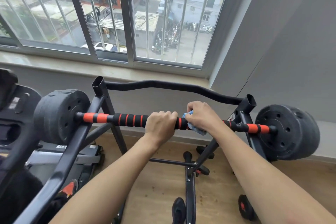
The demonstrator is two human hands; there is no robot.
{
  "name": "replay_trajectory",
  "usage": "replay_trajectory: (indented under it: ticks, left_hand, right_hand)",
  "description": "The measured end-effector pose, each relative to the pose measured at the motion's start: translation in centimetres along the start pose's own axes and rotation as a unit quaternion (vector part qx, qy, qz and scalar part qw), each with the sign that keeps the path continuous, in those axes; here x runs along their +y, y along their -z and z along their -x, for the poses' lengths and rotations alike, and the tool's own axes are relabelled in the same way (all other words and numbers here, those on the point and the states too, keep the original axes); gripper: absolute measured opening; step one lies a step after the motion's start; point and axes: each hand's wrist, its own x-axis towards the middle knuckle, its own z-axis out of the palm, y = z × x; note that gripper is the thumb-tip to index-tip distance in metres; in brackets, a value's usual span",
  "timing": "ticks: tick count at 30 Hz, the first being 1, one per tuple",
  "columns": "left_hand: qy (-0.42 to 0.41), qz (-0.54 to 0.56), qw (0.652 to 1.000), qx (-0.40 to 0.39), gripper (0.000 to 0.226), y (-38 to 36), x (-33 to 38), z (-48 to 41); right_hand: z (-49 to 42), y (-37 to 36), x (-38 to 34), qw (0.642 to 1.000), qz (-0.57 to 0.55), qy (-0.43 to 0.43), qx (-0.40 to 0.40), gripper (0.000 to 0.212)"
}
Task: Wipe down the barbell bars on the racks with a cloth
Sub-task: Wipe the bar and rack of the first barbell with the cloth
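Note:
A barbell bar [127, 119] with black and orange foam grip lies across a black rack [101, 100], with black weight plates at its left end [60, 114] and right end [285, 131]. My left hand [161, 123] grips the bar near its middle, fingers curled over the top. Just to its right, my right hand [201, 114] holds a blue cloth [195, 127] wrapped around the bar. The part of the bar under both hands is hidden.
A curved black crossbar [172, 86] joins the rack's two posts behind the barbell. A window [109, 14] with bars fills the wall ahead. A treadmill [60, 152] sits at the left. Small dumbbells [243, 205] and rack feet lie on the wooden floor [160, 183] below.

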Motion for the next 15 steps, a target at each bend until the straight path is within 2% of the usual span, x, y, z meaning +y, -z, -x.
replay_trajectory:
  ticks: [2, 4, 6, 7, 8, 9, 10, 12, 13, 15]
  left_hand:
    - [-0.019, 0.026, 0.994, -0.1, 0.023, 1.8, -0.2, -0.9]
    - [-0.027, 0.1, 0.965, -0.241, 0.043, 3.4, -1.3, -3.0]
    - [0.011, 0.201, 0.901, -0.384, 0.048, 4.7, -1.9, -4.6]
    - [0.032, 0.245, 0.861, -0.445, 0.041, 4.7, -1.7, -4.8]
    - [0.05, 0.268, 0.835, -0.479, 0.031, 4.5, -1.3, -4.7]
    - [0.057, 0.265, 0.84, -0.47, 0.022, 4.3, -1.0, -4.3]
    - [0.052, 0.24, 0.871, -0.426, 0.018, 4.2, -0.8, -3.8]
    - [0.026, 0.131, 0.952, -0.276, 0.017, 3.6, -0.3, -1.7]
    - [0.01, 0.082, 0.977, -0.196, 0.014, 3.1, 0.1, -0.6]
    - [-0.004, 0.034, 0.996, -0.083, 0.009, 2.4, 1.1, 1.3]
  right_hand:
    - [0.7, -0.1, 0.1, 1.0, -0.007, 0.005, 0.003, 0.013]
    - [1.5, -0.1, 0.3, 1.0, -0.015, 0.015, 0.004, 0.013]
    - [2.1, 0.1, 0.6, 1.0, -0.017, 0.023, -0.004, 0.014]
    - [2.4, 0.1, 0.7, 0.999, -0.016, 0.028, -0.006, 0.015]
    - [2.6, 0.0, 0.8, 0.999, -0.012, 0.032, -0.003, 0.016]
    - [2.7, -0.1, 0.9, 0.999, -0.008, 0.036, 0.006, 0.018]
    - [2.9, -0.2, 1.0, 0.999, -0.004, 0.038, 0.018, 0.018]
    - [3.2, -0.7, 1.0, 0.998, 0.006, 0.039, 0.038, 0.018]
    - [3.2, -0.8, 0.9, 0.998, 0.01, 0.038, 0.044, 0.017]
    - [3.4, -1.0, 0.7, 0.998, 0.013, 0.034, 0.044, 0.015]
